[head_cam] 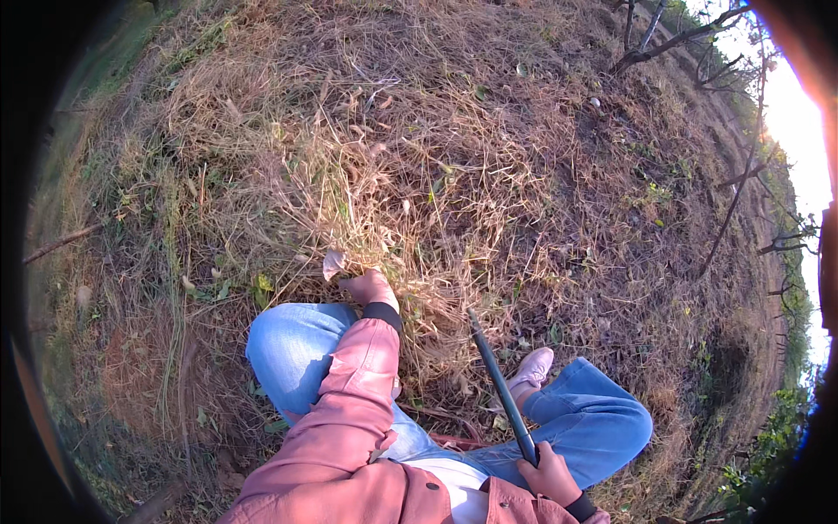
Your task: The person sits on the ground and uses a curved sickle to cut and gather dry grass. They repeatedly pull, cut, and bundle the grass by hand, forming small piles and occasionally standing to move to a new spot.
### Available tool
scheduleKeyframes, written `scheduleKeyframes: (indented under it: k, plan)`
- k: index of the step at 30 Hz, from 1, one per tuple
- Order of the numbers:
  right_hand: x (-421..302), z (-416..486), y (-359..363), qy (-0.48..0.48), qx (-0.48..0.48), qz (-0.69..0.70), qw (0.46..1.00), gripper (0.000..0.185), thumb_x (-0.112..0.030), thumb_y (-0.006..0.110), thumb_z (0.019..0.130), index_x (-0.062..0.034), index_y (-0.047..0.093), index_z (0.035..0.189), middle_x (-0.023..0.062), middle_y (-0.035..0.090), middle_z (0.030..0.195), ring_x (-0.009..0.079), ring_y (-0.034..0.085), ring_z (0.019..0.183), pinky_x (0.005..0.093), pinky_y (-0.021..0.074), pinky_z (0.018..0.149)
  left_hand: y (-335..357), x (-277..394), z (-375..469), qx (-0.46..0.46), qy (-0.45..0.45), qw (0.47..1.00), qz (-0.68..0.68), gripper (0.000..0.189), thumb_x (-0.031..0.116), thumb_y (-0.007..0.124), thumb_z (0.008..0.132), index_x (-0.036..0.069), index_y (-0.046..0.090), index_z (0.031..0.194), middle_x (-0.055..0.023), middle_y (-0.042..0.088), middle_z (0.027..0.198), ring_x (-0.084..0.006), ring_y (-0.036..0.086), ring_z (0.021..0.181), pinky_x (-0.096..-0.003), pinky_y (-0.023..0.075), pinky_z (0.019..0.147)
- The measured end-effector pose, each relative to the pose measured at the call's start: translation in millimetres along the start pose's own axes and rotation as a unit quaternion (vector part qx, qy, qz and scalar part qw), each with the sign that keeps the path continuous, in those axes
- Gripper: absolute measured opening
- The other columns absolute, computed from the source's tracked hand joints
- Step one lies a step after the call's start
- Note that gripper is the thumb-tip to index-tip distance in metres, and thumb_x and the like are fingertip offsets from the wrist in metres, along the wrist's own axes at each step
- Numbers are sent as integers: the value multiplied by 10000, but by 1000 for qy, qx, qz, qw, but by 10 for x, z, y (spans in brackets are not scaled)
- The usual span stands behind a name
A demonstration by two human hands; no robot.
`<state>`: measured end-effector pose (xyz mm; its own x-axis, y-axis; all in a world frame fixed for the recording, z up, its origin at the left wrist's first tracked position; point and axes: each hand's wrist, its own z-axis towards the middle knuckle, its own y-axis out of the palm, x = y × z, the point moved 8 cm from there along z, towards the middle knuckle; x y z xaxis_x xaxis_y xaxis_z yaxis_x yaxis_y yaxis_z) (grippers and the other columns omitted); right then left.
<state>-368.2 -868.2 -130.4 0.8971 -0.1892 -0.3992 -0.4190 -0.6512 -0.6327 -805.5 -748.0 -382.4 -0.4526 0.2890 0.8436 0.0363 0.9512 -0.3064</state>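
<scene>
My left hand (pixel 371 287) is closed around the lower stems of a bunch of dry grass (pixel 344 203), just beyond my left knee. The bunch fans out away from me, and a pale dry leaf (pixel 334 263) hangs beside the knuckles. Low at the right, my right hand (pixel 551 473) grips the near end of a long dark tool handle (pixel 499 380). That handle slants forward and left between my legs. Its far end reaches into the straw, where I cannot tell what kind of head it has.
My bent legs in blue jeans (pixel 586 419) frame the work spot, with a light pink shoe (pixel 533 368) at the right. Matted dry grass (pixel 458 118) covers the sloping ground. Bare branches (pixel 681 42) rise at the upper right; a stick (pixel 62 243) lies far left.
</scene>
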Motion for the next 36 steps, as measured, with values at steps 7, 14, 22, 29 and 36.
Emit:
scheduleKeyframes:
  k: [7, 14, 22, 29, 36]
  plan:
    - [-1139, 1293, -268, -187, 211, -10, 959, 257, -212, 602, 945, 5, 469, 980, 258, 609, 658, 413, 643, 599, 451, 472, 508, -70, -90, 232, 21, -48, 996, -67, 489, -33, 647, 800, -56, 403, 1223, -221, 573, 1174, -274, 602, 983, -391, 474, 896]
    - [-1706, 2536, 627, -202, 121, 10, 972, 373, -264, 549, 948, 68, 414, 1051, 316, 630, 776, 485, 639, 716, 524, 533, 629, -399, 144, 210, 40, -67, 996, -46, 555, 12, 676, 780, -68, 402, 1256, -254, 592, 1172, -349, 632, 1007, -420, 485, 933]
    - [-374, 767, 335, -173, 89, -28, 981, 324, -211, 596, 921, 49, 409, 968, 310, 582, 637, 490, 603, 617, 560, 484, 551, -221, 40, 232, 18, -32, 998, -48, 520, 11, 664, 771, -71, 415, 1220, -272, 584, 1152, -393, 627, 999, -451, 493, 895]
    - [19, -188, -196, -72, 98, 82, 989, 276, -181, 639, 911, 27, 462, 874, 231, 559, 593, 387, 560, 472, 449, 419, 450, 254, -318, 341, -112, -68, 985, -111, 468, -44, 659, 773, -47, 484, 1208, -191, 634, 1101, -275, 650, 890, -389, 525, 783]
    - [-6, 818, -183, -39, 142, 499, 854, 201, -183, 586, 962, -53, 440, 915, 3, 463, 608, 110, 462, 384, 259, 359, 336, 754, 604, 88, -286, 62, 891, -348, 97, 89, 693, 819, 73, 606, 857, -11, 607, 738, -139, 572, 565, -295, 422, 481]
